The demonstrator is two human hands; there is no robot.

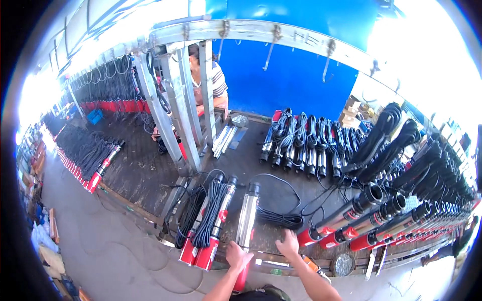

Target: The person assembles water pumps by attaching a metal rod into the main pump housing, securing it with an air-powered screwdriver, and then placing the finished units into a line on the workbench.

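A long steel cylinder, apparently a submersible pump [246, 215], lies on the dark bench in front of me. It has a black cap at its far end and a red sleeve at its near end. My left hand [238, 257] is closed round its lower part, just above the red end. A black cable runs from the pump's far end to a coil of cable [282, 219] lying on its right. Just below that coil is my right hand [287, 245], fingers apart, with nothing visible in it. Whether its fingertips touch the coil, I cannot tell.
Two pumps with bundled cables [216, 210] lie close on the left. Rows of pumps [361, 205] lean along the right. More cabled pumps [311, 145] line the back. A metal frame [178, 100] rises left of centre; behind it is another person [219, 83].
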